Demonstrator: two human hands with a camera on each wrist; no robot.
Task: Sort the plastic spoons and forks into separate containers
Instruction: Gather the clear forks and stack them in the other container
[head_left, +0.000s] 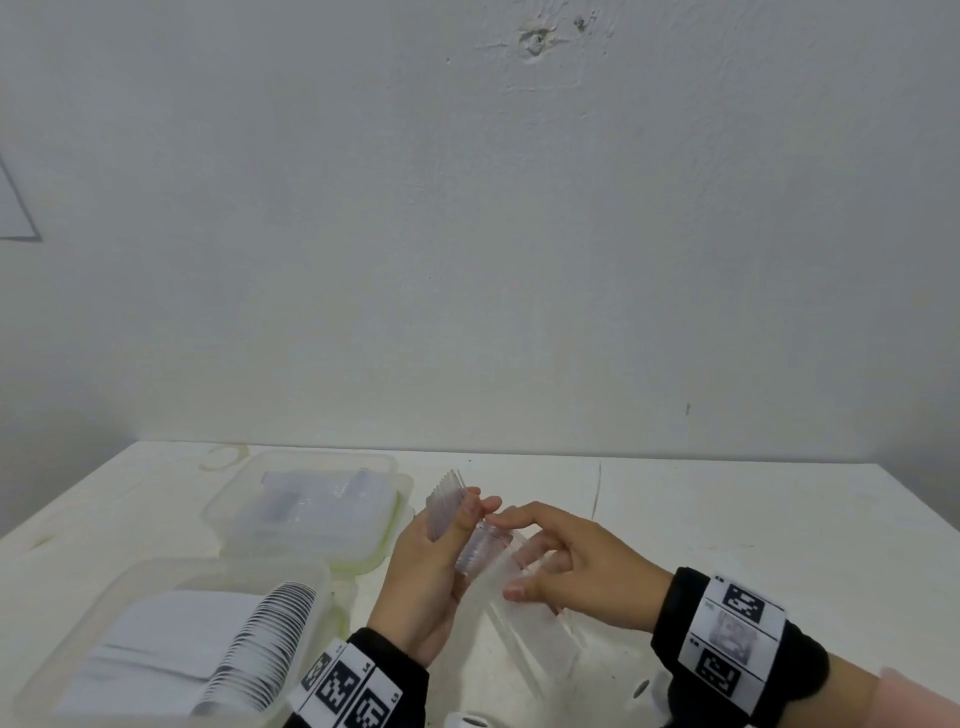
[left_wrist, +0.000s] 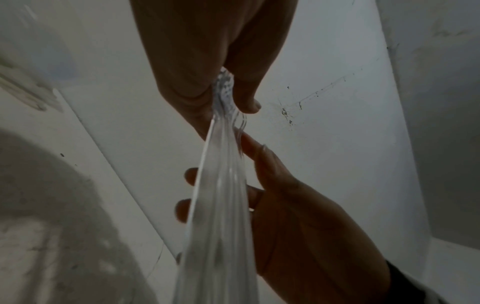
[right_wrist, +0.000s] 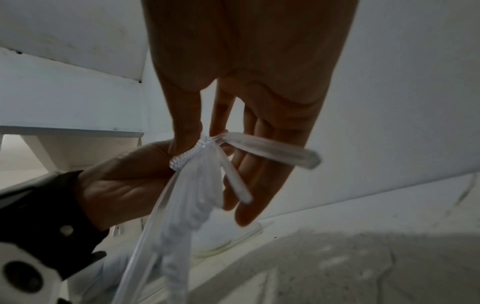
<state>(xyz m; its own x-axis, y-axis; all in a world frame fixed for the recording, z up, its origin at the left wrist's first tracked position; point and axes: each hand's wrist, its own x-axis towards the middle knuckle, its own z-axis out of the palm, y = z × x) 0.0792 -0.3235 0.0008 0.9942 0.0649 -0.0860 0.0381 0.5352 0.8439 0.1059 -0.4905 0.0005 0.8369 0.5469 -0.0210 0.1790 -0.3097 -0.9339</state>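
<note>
A nested stack of clear plastic forks (head_left: 448, 501) stands tines-up in my left hand (head_left: 475, 512), which grips it at the necks between thumb and fingers. The long handles (left_wrist: 218, 205) run down toward the table. My right hand (head_left: 511, 556) closes on those handles, thumb on top and fingers behind. In the right wrist view, two fork handles (right_wrist: 272, 150) splay out from the bundle (right_wrist: 192, 197) between my right fingers. My left hand (right_wrist: 124, 185) holds the bundle there from the left.
Two clear lidless containers stand left of my hands. The near one (head_left: 62, 649) holds a long row of nested spoons (head_left: 260, 639). The far one (head_left: 234, 499) holds clear items I cannot make out. A wall rises behind the white table (head_left: 727, 519).
</note>
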